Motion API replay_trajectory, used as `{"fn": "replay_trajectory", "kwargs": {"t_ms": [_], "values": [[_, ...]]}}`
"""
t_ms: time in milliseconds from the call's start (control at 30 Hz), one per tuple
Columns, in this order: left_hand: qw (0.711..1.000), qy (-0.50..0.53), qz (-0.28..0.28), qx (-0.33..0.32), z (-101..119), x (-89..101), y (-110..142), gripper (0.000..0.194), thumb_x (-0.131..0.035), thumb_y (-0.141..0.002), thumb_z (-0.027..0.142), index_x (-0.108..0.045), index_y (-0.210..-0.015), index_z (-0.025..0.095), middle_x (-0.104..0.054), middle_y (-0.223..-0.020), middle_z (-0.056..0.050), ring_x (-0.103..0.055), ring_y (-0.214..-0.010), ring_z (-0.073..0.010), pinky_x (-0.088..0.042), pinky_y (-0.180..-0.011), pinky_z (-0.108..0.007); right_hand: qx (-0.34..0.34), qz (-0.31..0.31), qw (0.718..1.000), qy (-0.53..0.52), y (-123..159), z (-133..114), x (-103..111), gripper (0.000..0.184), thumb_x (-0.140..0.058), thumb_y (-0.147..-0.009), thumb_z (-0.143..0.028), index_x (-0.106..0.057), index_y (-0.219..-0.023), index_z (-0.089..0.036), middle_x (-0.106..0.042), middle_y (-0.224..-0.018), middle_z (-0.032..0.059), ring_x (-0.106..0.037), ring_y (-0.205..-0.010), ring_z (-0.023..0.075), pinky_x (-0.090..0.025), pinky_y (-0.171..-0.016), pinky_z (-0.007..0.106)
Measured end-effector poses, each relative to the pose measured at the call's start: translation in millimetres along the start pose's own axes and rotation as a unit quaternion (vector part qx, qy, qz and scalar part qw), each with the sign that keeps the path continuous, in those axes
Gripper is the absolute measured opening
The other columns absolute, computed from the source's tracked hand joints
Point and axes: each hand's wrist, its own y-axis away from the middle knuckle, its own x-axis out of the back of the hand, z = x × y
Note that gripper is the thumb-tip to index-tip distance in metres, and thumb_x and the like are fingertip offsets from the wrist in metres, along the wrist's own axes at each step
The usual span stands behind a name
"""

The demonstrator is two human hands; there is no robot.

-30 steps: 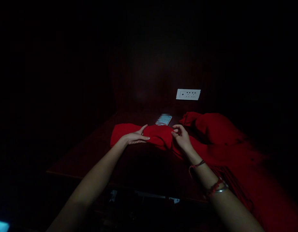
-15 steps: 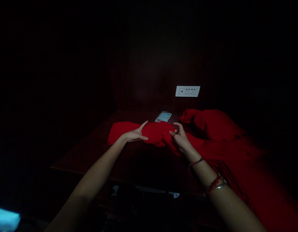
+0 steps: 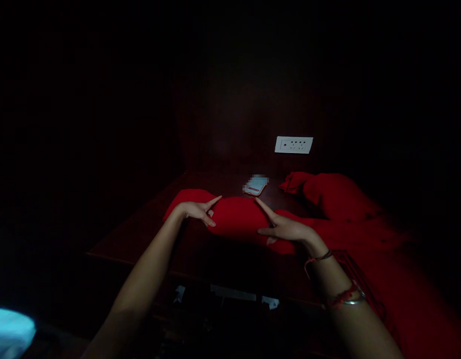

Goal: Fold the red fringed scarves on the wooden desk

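Note:
A length of red cloth point(image 3: 238, 215) stretches between my two hands over the dark desk. My left hand point(image 3: 195, 210) grips its left part, thumb on the near side, index finger stretched along the top and the other fingers hidden. On the right, my right hand point(image 3: 286, 229) holds the cloth with the index finger pointing along its upper edge and the thumb lower down. A further flap of the cloth lies left of my left hand. Bracelets circle my right wrist and forearm.
Behind the cloth lies a phone point(image 3: 256, 186) with a lit screen. More red fabric point(image 3: 339, 197) is heaped at the right and spreads toward me. A white socket plate point(image 3: 294, 145) is on the back wall. The dark desk point(image 3: 140, 234) has its front edge nearer me.
My hands have moved farther apart, and the cloth between them is smoother and wider. My right hand has turned its index finger along the top edge. The view has shifted slightly.

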Motion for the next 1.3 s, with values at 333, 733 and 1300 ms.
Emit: {"fn": "replay_trajectory", "kwargs": {"t_ms": [333,733,1300], "values": [[0.977,-0.191,0.085,0.033,24.4,-43.2,-36.1,0.068,-0.029,-0.077,0.057,-0.015,-0.132,0.019,-0.020,-0.134,-0.016,-0.016,-0.121,-0.0318,-0.021,-0.092,-0.048,0.077,0.166,0.904,0.386,-30.2,-20.2,-23.0,0.077,-0.039,-0.069,-0.061,-0.016,-0.132,-0.023,-0.018,-0.135,0.0117,-0.011,-0.123,0.0302,-0.015,-0.094,0.049],[0.961,-0.172,0.187,-0.109,-15.9,-31.8,-43.7,0.070,-0.038,-0.075,0.051,-0.016,-0.131,0.016,-0.021,-0.134,-0.011,-0.023,-0.120,-0.0221,-0.021,-0.095,-0.035,-0.028,-0.010,0.942,0.335,-19.5,-11.0,-22.4,0.076,-0.035,-0.065,-0.068,-0.023,-0.129,-0.029,-0.015,-0.137,0.0091,-0.013,-0.122,0.0334,-0.014,-0.094,0.049],[0.972,-0.041,0.209,-0.098,-19.9,-35.6,-51.7,0.029,-0.046,-0.073,0.041,-0.053,-0.062,0.015,-0.055,-0.080,-0.004,-0.049,-0.083,-0.0173,-0.037,-0.073,-0.028,-0.048,0.220,0.952,0.205,-128.1,-4.3,0.5,0.021,-0.043,-0.073,-0.017,-0.058,-0.087,-0.012,-0.061,-0.085,0.0066,-0.056,-0.077,0.0140,-0.040,-0.065,0.021]]}}
